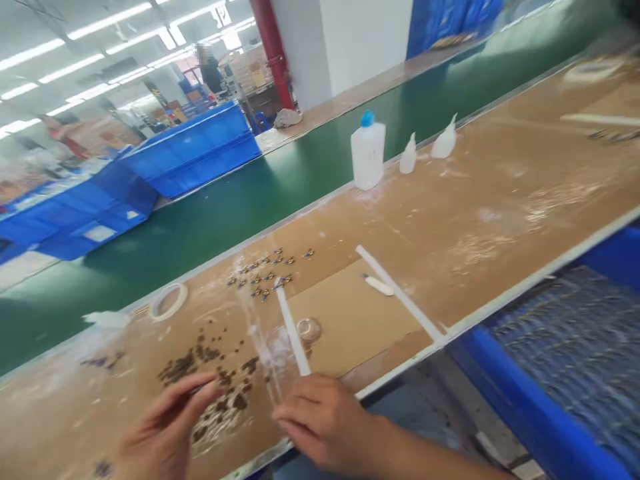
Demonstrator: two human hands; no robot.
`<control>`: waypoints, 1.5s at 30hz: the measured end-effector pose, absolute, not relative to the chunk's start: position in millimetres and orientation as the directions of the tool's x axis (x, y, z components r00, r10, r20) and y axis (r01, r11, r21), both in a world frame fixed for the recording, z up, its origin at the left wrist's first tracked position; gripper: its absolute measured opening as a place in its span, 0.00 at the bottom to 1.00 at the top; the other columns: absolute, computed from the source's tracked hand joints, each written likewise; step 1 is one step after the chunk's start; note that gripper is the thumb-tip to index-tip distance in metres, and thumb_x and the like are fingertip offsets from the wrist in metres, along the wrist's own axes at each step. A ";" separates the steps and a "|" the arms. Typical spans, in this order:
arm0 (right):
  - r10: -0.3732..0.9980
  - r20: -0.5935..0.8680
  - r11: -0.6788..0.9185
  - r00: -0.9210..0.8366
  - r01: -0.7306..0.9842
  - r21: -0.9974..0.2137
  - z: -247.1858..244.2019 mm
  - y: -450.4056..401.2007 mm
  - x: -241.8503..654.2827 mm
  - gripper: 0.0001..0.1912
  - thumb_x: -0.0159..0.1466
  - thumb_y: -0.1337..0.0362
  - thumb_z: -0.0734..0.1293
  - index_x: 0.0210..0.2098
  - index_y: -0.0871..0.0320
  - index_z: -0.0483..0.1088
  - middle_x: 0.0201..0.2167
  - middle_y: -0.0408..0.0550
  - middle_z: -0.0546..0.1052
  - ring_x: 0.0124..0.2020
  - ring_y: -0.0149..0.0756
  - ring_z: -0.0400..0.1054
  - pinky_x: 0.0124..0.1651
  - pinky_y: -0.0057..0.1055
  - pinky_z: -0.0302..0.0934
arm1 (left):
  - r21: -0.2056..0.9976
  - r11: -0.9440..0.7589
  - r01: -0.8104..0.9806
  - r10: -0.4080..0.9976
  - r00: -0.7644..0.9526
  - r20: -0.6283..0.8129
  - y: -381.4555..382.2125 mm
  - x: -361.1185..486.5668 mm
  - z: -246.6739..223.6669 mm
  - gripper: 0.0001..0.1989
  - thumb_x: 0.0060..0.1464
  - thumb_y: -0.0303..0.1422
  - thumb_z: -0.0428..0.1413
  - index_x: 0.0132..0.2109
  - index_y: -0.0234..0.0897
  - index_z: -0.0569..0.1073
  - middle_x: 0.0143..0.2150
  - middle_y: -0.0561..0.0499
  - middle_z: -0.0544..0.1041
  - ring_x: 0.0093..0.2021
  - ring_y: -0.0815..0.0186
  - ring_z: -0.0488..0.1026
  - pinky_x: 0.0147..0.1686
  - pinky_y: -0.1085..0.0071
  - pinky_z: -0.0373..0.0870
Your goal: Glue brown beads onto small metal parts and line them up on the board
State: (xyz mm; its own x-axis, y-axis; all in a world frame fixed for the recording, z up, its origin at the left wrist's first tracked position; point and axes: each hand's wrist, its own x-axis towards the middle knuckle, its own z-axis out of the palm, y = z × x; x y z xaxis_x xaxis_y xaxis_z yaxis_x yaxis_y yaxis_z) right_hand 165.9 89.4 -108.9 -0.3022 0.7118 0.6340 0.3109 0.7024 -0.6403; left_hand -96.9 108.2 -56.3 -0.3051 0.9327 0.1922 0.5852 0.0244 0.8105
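My left hand [163, 427] is at the lower left, closed in a pinch on a small dark piece [203, 387] between thumb and forefinger. Just beyond it lie many loose small brown pieces [183, 363], scattered on the bench. My right hand [325, 417] rests by the front edge, its fingers curled together; whatever they may hold is hidden. Above its knuckles, a white strip [294, 333] runs along the left side of a cardboard sheet [350, 320]. A small round cup-like piece [309, 329] sits on that sheet, along with a white pen-like tool [379, 286].
Small blue-and-gold parts [257, 273] stand in rows behind the sheet. A tape roll [169, 301] lies left. A blue-capped bottle [369, 153] and two squeeze bottles [408, 155] stand farther back. Behind runs a green conveyor belt [220, 213]; a blue crate [530, 393] is at right.
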 end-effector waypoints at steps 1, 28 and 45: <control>0.718 0.630 0.696 -0.295 0.302 -0.651 -106.7 87.9 168.4 0.05 0.68 0.69 0.62 0.40 0.57 0.70 0.30 0.42 0.76 0.32 0.30 0.68 0.39 0.26 0.61 | 0.807 0.048 0.588 0.968 -0.226 0.107 112.4 -68.4 -40.7 0.16 0.45 0.39 0.68 0.42 0.39 0.82 0.38 0.48 0.83 0.38 0.58 0.79 0.37 0.68 0.78; 0.739 0.582 0.672 -0.339 0.318 -0.669 -99.5 86.3 176.5 0.07 0.69 0.68 0.61 0.37 0.60 0.72 0.29 0.45 0.72 0.33 0.34 0.66 0.39 0.31 0.61 | 0.672 -0.004 0.740 0.997 0.053 -0.052 156.3 55.7 -13.4 0.10 0.50 0.41 0.63 0.36 0.40 0.80 0.33 0.52 0.81 0.36 0.64 0.78 0.41 0.70 0.74; 0.728 0.610 0.685 -0.312 0.344 -0.642 -98.2 88.4 176.7 0.12 0.69 0.68 0.60 0.30 0.59 0.70 0.26 0.44 0.69 0.29 0.33 0.63 0.34 0.30 0.59 | 0.302 -0.376 0.876 0.926 0.362 0.106 158.5 64.0 -6.5 0.07 0.60 0.37 0.55 0.37 0.42 0.77 0.35 0.52 0.80 0.36 0.64 0.77 0.38 0.70 0.70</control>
